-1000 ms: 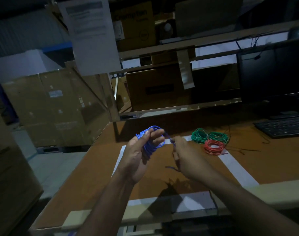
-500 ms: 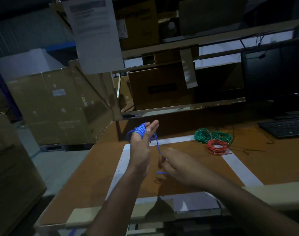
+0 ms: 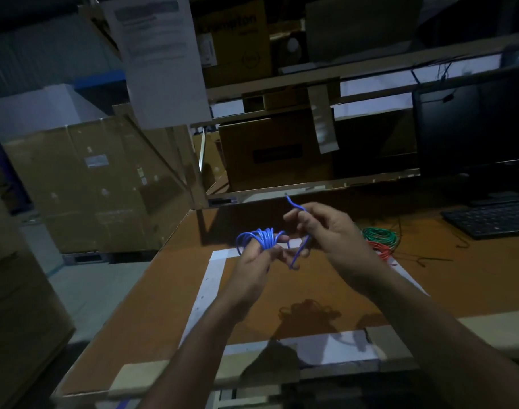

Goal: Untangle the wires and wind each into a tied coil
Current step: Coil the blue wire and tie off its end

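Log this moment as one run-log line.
left hand: holds blue coil | right hand: pinches blue tail | green coil, red coil: on table

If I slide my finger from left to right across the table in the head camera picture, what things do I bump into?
Left hand holding the blue wire coil → right hand pinching the blue wire's loose end → green wire coil → black keyboard.

One blue coil point(image 3: 259, 238), perhaps two green coils point(image 3: 381, 236), one red coil point(image 3: 382, 250).
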Tool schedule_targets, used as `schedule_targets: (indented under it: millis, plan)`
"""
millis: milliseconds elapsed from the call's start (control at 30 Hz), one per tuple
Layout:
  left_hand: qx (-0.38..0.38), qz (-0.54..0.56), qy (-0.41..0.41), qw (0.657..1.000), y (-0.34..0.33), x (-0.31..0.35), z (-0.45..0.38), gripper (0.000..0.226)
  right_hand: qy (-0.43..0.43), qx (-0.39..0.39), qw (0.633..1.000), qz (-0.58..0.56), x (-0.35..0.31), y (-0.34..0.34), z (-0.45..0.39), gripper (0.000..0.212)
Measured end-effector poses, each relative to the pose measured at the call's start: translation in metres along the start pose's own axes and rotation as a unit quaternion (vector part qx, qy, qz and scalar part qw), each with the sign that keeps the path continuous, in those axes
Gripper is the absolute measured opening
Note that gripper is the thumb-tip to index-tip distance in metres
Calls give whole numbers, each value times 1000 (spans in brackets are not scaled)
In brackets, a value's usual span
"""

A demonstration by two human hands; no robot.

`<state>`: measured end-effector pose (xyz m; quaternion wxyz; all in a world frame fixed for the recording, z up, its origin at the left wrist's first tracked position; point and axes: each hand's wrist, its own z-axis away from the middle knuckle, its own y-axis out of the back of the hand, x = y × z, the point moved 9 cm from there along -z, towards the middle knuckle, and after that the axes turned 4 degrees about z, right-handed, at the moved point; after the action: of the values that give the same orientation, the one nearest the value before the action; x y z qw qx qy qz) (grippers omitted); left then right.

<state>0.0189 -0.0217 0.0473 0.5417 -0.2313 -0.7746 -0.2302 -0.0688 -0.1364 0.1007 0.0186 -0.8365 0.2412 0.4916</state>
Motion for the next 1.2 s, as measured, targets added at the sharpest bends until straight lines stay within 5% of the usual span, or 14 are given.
schedule_targets:
  millis: [267,400,500,667,900,1200]
  plan:
    - [-31,16,34,999,-13,-2,7,36,-91,80,987,-106,24,28,-9,11]
    - [-54,-27,-5,998,-21,5,11,49,-118,112,979,-120,39,36,-10,30]
    - [-71,-18,-9,997,-28,11,14,49,-66,64,995,29,34,30,-12,14]
    - [-96,122,-4,988,-30,18,14,32,75,35,973,217,14,22,-7,43]
    - [-129,280,35,950,-33,21,13,30,35,-102,988,113,27,-10,8,65]
    - [-109,296,68,947,-30,22,14,35,31,-107,988,111,23,-15,13,73]
